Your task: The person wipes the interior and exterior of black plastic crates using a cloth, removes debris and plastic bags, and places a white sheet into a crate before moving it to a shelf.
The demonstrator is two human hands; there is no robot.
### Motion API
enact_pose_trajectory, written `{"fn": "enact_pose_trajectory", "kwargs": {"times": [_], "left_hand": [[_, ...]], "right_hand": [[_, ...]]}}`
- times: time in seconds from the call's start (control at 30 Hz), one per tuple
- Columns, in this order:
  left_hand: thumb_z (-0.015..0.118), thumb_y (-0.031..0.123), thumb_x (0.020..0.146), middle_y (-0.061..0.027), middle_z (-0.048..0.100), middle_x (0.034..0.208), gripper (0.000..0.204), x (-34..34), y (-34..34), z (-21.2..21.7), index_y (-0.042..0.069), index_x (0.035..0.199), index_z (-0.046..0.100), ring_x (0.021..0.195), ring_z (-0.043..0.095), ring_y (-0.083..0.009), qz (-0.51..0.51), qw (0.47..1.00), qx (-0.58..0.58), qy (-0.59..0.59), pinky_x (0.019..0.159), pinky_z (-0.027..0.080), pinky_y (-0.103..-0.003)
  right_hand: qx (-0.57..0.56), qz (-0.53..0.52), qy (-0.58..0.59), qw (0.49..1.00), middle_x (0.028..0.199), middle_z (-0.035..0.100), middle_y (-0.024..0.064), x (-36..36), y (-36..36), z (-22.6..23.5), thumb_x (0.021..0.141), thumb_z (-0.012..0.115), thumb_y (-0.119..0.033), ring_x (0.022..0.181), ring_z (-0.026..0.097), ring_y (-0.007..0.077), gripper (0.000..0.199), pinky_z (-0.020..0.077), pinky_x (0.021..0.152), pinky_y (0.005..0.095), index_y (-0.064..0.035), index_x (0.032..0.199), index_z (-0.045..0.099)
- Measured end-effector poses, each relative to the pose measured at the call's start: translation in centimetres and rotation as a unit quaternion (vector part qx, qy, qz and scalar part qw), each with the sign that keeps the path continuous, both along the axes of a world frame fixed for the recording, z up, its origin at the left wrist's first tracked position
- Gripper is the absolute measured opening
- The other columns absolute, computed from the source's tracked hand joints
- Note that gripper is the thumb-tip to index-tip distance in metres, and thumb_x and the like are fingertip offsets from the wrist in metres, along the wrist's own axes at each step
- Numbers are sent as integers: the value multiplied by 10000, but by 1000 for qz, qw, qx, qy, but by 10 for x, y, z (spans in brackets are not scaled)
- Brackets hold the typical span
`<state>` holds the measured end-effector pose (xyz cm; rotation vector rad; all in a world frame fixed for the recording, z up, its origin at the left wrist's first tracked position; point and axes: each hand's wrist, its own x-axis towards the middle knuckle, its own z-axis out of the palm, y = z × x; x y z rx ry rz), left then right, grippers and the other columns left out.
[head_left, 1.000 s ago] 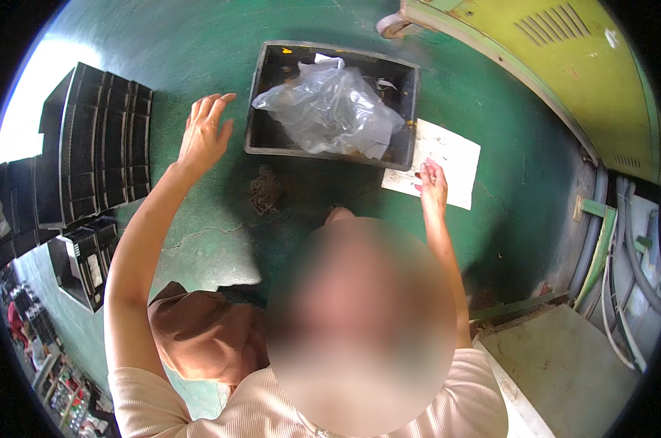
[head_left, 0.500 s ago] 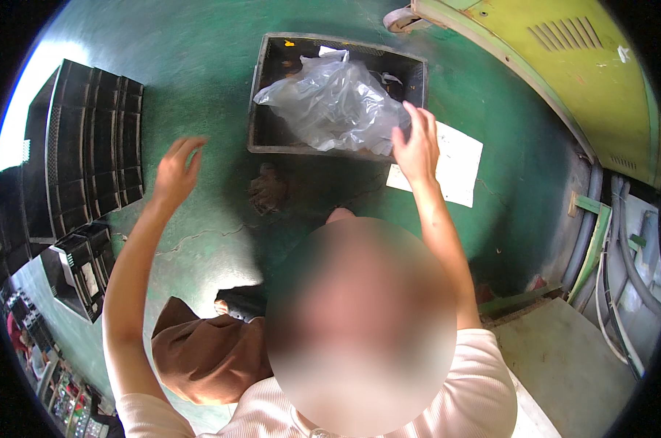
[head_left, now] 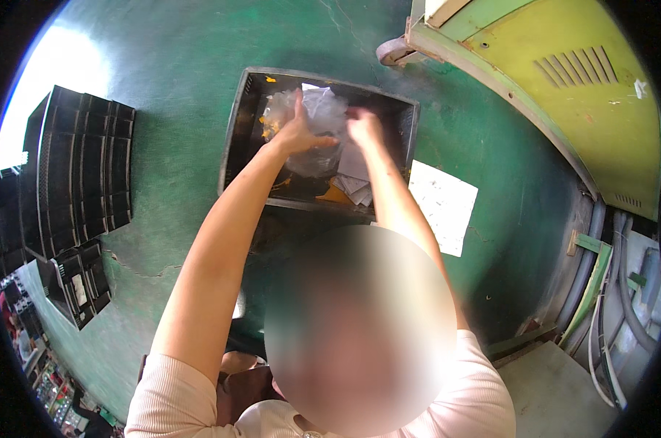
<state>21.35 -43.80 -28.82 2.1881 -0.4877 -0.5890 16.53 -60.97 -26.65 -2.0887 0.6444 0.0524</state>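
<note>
A black plastic crate (head_left: 232, 142) lies on the green floor in front of me. Inside it is a crumpled clear plastic bag (head_left: 312, 162), bunched into a smaller heap. My left hand (head_left: 298, 133) lies over the bag with its thumb and fingers spread apart. At the bag's right side is my right hand (head_left: 365, 126), its fingers bent and smeared by motion, so its grip is unclear. Around the bag, the crate holds papers (head_left: 354, 164) and orange-yellow scraps (head_left: 333, 193).
A white printed sheet (head_left: 446, 208) lies on the floor right of the crate. Stacked black crates (head_left: 82, 164) stand at the left. A yellow-green machine cabinet (head_left: 564, 80) with a caster (head_left: 396, 52) fills the upper right, with hoses and pipes (head_left: 622, 292) below it.
Both hands have moved inward over the crate, the left one from outside it. The bag, spread wide before, is now pressed into a smaller bundle, uncovering papers and scraps.
</note>
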Motion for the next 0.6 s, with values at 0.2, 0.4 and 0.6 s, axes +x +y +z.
{"fn": "enact_pose_trajectory", "kwargs": {"times": [0.2, 0.4, 0.6], "left_hand": [[670, 129, 688, -202, 617, 1064, 583, -16, 8, 21, 106, 1251, 519, 990, 585, -366, -30, 996, 88, -13, 824, 472, -435], [649, 126, 692, -137, 653, 976, 441, -40, -1, 56, 116, 1132, 617, 925, 604, -360, -45, 991, -50, -118, 796, 490, -413], [597, -42, 726, -9, 659, 930, 324, -16, 75, 68, 60, 1029, 651, 850, 582, -100, 222, 947, -215, -88, 760, 485, -275]], "right_hand": [[45, 288, 127, 948, 930, 647, 227, -17, 36, 35, 738, 495, -98, 906, 631, 314, 320, 467, 810, 388, -32, 1019, 634], [-20, 276, 74, 958, 1004, 613, 240, -68, 18, 106, 787, 568, -191, 952, 592, 386, 395, 465, 829, 411, -44, 1153, 571], [-292, 5, -171, 941, 1141, 587, 194, -109, -21, 111, 780, 674, -178, 1036, 554, 298, 493, 430, 893, 359, -47, 1226, 511]]}}
